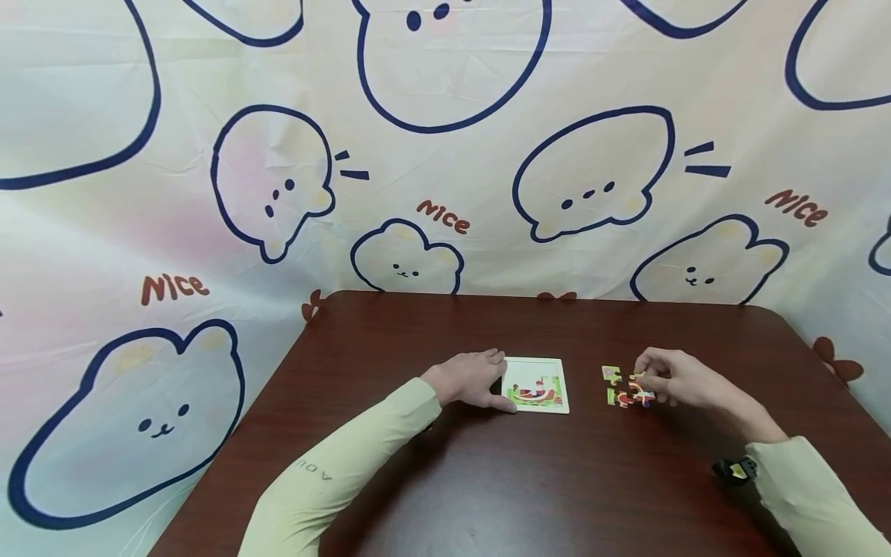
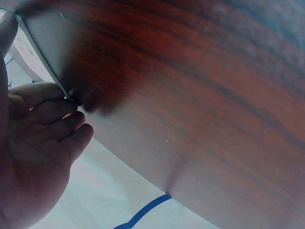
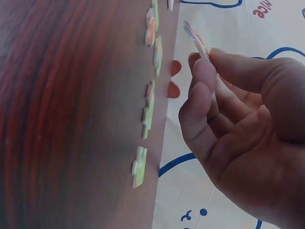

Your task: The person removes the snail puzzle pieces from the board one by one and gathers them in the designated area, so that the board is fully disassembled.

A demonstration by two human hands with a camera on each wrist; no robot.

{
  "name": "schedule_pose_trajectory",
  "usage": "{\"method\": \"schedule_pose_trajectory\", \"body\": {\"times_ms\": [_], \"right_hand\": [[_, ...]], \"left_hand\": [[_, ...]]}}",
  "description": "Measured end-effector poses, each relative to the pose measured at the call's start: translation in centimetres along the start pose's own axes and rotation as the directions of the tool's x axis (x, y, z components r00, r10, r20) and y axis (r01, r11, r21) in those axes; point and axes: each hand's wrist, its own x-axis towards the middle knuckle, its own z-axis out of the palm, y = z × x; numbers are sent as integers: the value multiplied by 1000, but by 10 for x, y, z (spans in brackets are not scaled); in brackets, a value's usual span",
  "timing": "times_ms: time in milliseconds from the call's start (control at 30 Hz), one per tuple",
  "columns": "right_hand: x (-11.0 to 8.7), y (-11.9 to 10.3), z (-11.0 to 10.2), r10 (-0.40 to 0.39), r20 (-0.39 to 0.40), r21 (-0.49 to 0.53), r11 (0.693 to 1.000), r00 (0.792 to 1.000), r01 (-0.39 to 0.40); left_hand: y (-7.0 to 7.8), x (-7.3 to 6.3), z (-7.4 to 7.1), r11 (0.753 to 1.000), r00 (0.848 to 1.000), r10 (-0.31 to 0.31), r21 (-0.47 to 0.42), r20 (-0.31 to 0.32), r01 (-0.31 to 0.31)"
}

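Note:
A white-framed jigsaw puzzle tray [image 1: 536,362] lies flat on the table, its lower part filled with a colourful picture. My left hand [image 1: 475,379] rests at the tray's left side, fingers by the far corner and thumb by the near one. In the left wrist view the fingertips of this hand [image 2: 43,129] touch the tray's edge [image 2: 42,59]. Off to the right, my right hand [image 1: 678,377] hovers by the loose puzzle pieces [image 1: 612,374]. Between its thumb and fingers, the right hand [image 3: 238,105] pinches a thin puzzle piece [image 3: 197,39], seen edge-on, above the table.
Several loose pieces [image 3: 148,109] lie in a group on the dark wooden table [image 1: 501,480], to the right of the tray. A printed cloth [image 1: 431,178] with bear drawings hangs behind the table and along its sides.

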Motion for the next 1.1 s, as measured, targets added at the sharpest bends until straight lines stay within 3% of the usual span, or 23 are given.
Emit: {"method": "schedule_pose_trajectory", "body": {"times_ms": [467, 900, 1100], "right_hand": [[-1, 13, 0, 70, 65, 8, 997, 995, -71], [-1, 19, 1, 215, 117, -46, 976, 970, -211], [-1, 18, 1, 227, 91, -117, 969, 970, -216]], "left_hand": [[-2, 3, 2, 1000, 1000, -7, 3, 5, 7], [0, 2, 1, 1000, 1000, 2, -1, 2, -2], [0, 3, 0, 1000, 1000, -2, -8, 5, 2]]}}
